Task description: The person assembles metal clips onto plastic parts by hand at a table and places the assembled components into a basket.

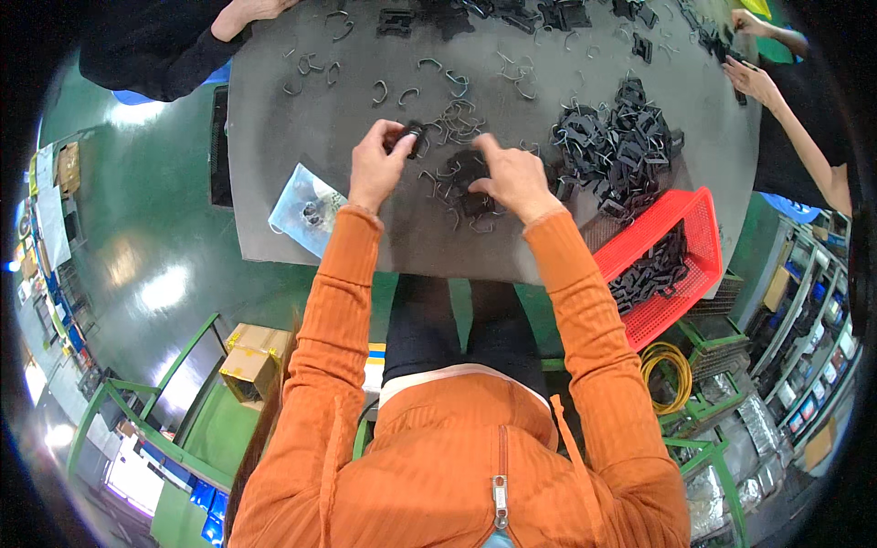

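The left hand (375,169) pinches a small black clip (410,139) in its fingers; the right hand (513,181), fingers curled, rests on wire hooks (454,183) left of the red basket (699,239).

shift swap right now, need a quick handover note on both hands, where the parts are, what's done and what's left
Left hand: pinches one small black plastic part above the grey mat.
Right hand: fingers down in the loose wire clips at the mat's centre; whether it grips one is unclear.
Parts: big heap of black parts to the right, more in the red basket at the table edge, clips scattered across the mat.
Done: which pieces are finished cannot be told.
Left: many loose clips and black parts.
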A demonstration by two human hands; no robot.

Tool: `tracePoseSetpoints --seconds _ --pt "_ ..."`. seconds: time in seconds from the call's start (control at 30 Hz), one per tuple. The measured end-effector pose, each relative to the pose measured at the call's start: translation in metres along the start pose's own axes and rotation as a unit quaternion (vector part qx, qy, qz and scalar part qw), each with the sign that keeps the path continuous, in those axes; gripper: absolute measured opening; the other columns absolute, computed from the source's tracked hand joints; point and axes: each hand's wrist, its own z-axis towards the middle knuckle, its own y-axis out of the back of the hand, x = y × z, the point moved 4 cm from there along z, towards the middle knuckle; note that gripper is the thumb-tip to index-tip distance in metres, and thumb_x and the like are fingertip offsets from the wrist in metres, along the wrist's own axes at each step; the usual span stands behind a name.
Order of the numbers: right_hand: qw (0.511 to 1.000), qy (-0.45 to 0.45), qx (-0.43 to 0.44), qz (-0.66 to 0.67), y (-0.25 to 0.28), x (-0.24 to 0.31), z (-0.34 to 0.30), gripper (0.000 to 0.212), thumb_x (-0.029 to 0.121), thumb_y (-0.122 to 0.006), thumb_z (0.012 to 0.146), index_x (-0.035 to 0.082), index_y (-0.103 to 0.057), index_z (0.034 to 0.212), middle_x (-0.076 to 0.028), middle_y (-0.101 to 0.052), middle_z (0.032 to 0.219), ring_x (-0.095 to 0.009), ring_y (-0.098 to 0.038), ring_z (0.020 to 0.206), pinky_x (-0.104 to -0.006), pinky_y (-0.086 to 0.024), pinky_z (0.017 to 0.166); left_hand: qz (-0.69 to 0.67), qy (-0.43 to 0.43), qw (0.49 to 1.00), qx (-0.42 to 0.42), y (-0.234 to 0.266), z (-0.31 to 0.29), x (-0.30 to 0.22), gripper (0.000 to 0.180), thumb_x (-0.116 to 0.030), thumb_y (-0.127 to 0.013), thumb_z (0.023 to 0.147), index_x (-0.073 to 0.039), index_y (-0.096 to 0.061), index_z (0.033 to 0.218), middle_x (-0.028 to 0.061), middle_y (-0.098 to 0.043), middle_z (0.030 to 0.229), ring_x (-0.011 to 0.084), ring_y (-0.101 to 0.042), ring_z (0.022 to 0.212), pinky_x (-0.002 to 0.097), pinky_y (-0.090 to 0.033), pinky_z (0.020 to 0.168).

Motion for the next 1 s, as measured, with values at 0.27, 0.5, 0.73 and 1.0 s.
tracePoseSetpoints --seconds 0.27,0.5,0.73,1.0 --pt "0.999 -0.009 0.003 0.044 0.008 -0.029 -0.009 0.032 0.028 -0.074 0.067 0.006 -0.063 0.087 -0.016 -0.066 0.083 -0.031 -0.065 0.082 -0.0424 -0.051 0.071 -0.445 0.243 0.860 0.057 0.007 -0.040 0.000 0.019 -0.022 -0.054 0.092 -0.007 -0.060 0.101 -0.0053 -0.049 0.070 0.0027 -0.039 0.054 0.0184 -0.030 0.045" --pt "0.945 -0.101 0.049 0.306 0.033 -0.099 -0.053 0.049 0.036 -0.079 0.064 -0.004 -0.063 0.087 -0.010 -0.063 0.072 -0.016 -0.058 0.069 -0.0315 -0.045 0.066 -0.412 0.276 0.868 0.014 -0.041 -0.062 -0.026 0.017 -0.022 -0.055 0.091 -0.007 -0.061 0.096 -0.0058 -0.050 0.071 0.0033 -0.040 0.055 0.0182 -0.030 0.045" --pt "0.928 -0.177 -0.078 0.319 0.087 -0.177 -0.213 0.043 0.026 -0.074 0.068 -0.003 -0.065 0.100 -0.010 -0.066 0.077 -0.014 -0.060 0.072 -0.0312 -0.047 0.067 -0.179 -0.083 0.962 0.190 -0.204 -0.125 -0.163 0.018 -0.018 -0.057 0.087 -0.003 -0.065 0.093 0.0023 -0.059 0.084 0.0126 -0.057 0.078 0.0263 -0.046 0.066" --pt "0.888 -0.332 -0.304 -0.094 0.087 -0.221 -0.280 0.034 0.028 -0.072 0.072 0.006 -0.063 0.096 -0.012 -0.061 0.089 -0.029 -0.060 0.091 -0.0396 -0.048 0.077 -0.013 -0.229 0.972 0.060 -0.204 -0.139 -0.191 0.040 -0.018 -0.067 0.076 -0.005 -0.056 0.112 0.0160 -0.055 0.113 0.0319 -0.047 0.111 0.0420 -0.036 0.098"
